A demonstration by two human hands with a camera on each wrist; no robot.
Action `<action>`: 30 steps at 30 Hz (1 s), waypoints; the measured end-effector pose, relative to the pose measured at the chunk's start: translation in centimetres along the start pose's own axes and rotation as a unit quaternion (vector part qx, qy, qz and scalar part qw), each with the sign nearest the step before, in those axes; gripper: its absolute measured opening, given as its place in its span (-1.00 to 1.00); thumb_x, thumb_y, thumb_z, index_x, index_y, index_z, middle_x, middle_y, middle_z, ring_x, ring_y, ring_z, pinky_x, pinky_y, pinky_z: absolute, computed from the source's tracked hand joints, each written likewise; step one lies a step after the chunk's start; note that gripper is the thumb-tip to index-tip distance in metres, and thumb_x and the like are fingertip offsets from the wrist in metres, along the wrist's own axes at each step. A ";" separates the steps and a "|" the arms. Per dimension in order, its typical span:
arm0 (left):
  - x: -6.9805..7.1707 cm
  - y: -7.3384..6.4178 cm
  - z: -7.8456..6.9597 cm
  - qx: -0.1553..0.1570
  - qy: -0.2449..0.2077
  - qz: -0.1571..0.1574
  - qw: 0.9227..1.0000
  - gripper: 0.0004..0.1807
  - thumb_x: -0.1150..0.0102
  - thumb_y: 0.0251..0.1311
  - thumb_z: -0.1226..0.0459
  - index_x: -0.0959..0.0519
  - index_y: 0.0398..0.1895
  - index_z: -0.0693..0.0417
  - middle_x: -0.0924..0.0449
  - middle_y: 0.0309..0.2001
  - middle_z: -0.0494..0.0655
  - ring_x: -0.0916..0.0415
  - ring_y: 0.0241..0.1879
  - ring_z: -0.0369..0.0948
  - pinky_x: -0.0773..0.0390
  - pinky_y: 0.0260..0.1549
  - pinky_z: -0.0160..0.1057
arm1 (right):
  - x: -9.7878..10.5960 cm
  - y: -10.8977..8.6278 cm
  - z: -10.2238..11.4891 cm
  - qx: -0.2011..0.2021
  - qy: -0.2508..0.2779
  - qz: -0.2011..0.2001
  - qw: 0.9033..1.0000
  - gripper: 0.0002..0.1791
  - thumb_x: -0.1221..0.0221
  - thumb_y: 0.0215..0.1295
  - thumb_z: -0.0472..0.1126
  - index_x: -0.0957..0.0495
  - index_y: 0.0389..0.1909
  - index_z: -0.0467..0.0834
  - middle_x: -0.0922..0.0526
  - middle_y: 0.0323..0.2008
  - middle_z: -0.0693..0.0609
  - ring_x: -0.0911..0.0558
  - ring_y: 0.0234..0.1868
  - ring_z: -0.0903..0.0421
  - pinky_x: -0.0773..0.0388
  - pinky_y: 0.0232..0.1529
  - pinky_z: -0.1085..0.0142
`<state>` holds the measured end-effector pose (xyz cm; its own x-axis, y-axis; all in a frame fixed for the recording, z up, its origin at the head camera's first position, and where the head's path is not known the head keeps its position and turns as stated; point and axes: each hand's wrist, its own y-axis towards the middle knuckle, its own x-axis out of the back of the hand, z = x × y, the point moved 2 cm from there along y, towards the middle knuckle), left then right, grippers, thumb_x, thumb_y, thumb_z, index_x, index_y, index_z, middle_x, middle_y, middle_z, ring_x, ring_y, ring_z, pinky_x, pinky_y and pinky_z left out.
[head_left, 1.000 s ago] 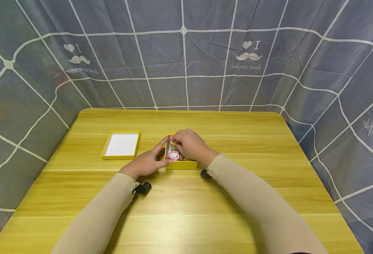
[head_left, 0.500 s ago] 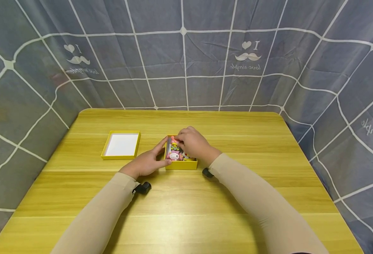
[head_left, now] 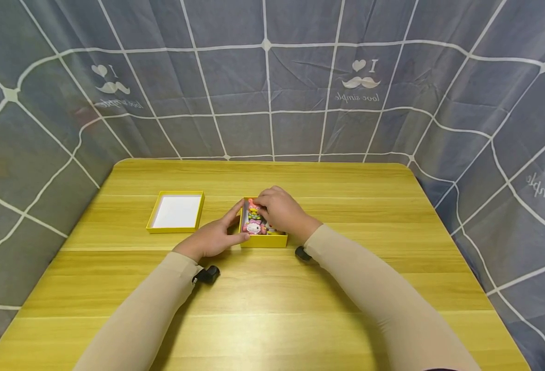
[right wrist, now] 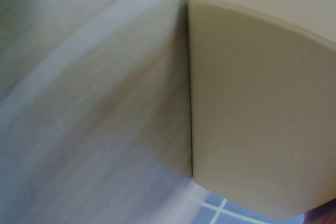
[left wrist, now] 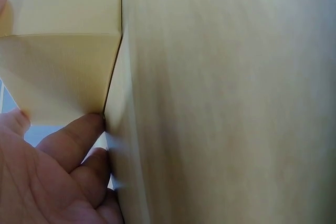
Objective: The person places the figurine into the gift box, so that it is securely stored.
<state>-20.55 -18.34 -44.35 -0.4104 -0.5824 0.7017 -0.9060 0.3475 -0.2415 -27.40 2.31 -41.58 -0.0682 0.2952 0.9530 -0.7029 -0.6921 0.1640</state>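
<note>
A yellow box (head_left: pixel 264 241) stands uncovered at the middle of the table, with small colourful figurines inside. One has a white face and pink trim (head_left: pixel 254 227) and lies in the near left corner. Behind it is a pink-eared figurine (head_left: pixel 254 209) with yellow and green parts. My left hand (head_left: pixel 213 238) holds the box along its left side, thumb at the near corner and fingertips (left wrist: pixel 94 121) at the far end. My right hand (head_left: pixel 282 208) reaches in from above, fingers curled at the pink-eared figurine's right edge. Its fingertips are hidden, and it covers the box's right half.
A yellow box lid (head_left: pixel 152 231), white inside, lies inner side up to the left of the box. The wooden table (head_left: pixel 272 309) ends at a grey curtain (head_left: pixel 235 77) with white lines behind and on both sides.
My right hand has shifted slightly right and back inside the box, so more of the pink-eared figurine and something yellow and white near the front right show. My left hand stays put.
</note>
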 end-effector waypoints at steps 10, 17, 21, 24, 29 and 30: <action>0.0 -0.1 -0.1 -0.002 -0.003 0.000 1.000 0.07 -0.12 0.42 -0.31 0.40 0.70 -0.59 -0.21 0.63 0.12 -0.30 0.52 0.27 -0.31 0.44 0.35 | 0.0 0.0 0.2 0.006 -0.011 -0.001 1.000 -0.68 -0.24 0.55 -0.20 -0.71 0.21 -0.16 -0.78 0.06 -0.02 -0.67 0.11 0.01 -0.56 0.31 0.17; 0.1 -0.3 -0.2 0.000 -0.007 0.003 1.000 0.07 -0.12 0.40 -0.33 0.39 0.71 -0.59 -0.20 0.63 0.14 -0.29 0.53 0.25 -0.35 0.41 0.33 | -0.1 -0.1 0.3 -0.002 -0.007 -0.007 1.000 -0.68 -0.24 0.54 -0.20 -0.71 0.22 -0.15 -0.78 0.05 -0.01 -0.67 0.10 0.01 -0.58 0.30 0.18; 0.1 -0.2 -0.1 0.001 -0.006 0.003 1.000 0.07 -0.11 0.39 -0.34 0.39 0.70 -0.61 -0.21 0.62 0.16 -0.29 0.54 0.23 -0.35 0.42 0.32 | -0.4 -0.1 0.1 -0.002 -0.005 -0.015 1.000 -0.69 -0.25 0.54 -0.20 -0.71 0.21 -0.14 -0.78 0.02 0.01 -0.66 0.08 0.03 -0.59 0.27 0.20; 0.0 -0.1 0.0 0.000 -0.006 0.002 1.000 0.07 -0.11 0.39 -0.34 0.38 0.70 -0.61 -0.22 0.61 0.17 -0.29 0.54 0.22 -0.35 0.42 0.32 | -0.5 -0.1 0.1 0.000 -0.004 -0.020 1.000 -0.69 -0.25 0.53 -0.20 -0.72 0.20 -0.14 -0.78 -0.01 0.02 -0.67 0.08 0.04 -0.58 0.28 0.20; 0.0 -0.1 0.1 0.000 -0.004 0.002 1.000 0.07 -0.12 0.39 -0.34 0.38 0.70 -0.62 -0.23 0.62 0.14 -0.29 0.54 0.23 -0.35 0.42 0.33 | -0.6 0.0 0.1 -0.006 0.003 -0.019 1.000 -0.70 -0.24 0.54 -0.19 -0.72 0.19 -0.14 -0.77 0.00 0.02 -0.66 0.08 0.04 -0.58 0.28 0.19; 0.0 -0.1 0.1 0.000 -0.004 0.001 1.000 0.07 -0.12 0.39 -0.33 0.38 0.70 -0.62 -0.23 0.62 0.12 -0.29 0.53 0.24 -0.34 0.42 0.33 | -0.6 0.0 0.1 -0.008 0.005 -0.018 1.000 -0.70 -0.24 0.54 -0.18 -0.72 0.19 -0.14 -0.77 0.00 0.01 -0.66 0.08 0.04 -0.58 0.28 0.19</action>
<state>-20.48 -18.42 -44.36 -0.4135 -0.5875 0.6956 -0.9051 0.3483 -0.2439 -27.28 2.13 -42.11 -0.0494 0.3257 0.9442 -0.7160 -0.6706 0.1939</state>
